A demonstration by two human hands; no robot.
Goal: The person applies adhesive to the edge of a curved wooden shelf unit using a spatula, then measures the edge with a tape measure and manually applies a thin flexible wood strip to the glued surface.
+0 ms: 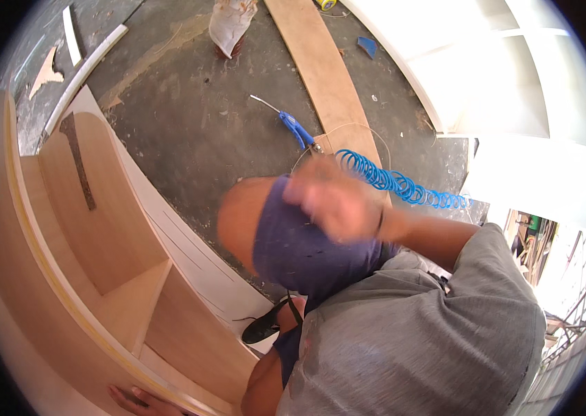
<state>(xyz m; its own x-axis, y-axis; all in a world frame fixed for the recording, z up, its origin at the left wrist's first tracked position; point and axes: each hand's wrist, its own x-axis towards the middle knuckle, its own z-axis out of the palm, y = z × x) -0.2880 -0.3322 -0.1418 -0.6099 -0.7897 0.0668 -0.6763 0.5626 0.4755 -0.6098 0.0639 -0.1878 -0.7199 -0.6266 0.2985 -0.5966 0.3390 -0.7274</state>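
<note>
Plywood cabinet (pixel 99 277) is lying on its side along the picture's left, its long axis running from upper left to lower centre, open compartments facing right. Left hand (pixel 142 402) is pressing flat, fingers spread, on its lower edge. Right hand (pixel 331 201) is blurred against purple cloth (pixel 300 243); its opening cannot be told.

You have one wooden cabinet (pixel 99 277) at your left, with two open compartments showing inside it. One blue air blow gun (pixel 297 129) lies on the floor, joined to one coiled blue hose (pixel 404 186). One long wooden plank (pixel 324 69) runs beside them. Two white trim strips (pixel 85 69) lie near the top left. Two hands show: one blurred right hand (pixel 334 201), and one left hand (pixel 144 402) on the cabinet edge.
</note>
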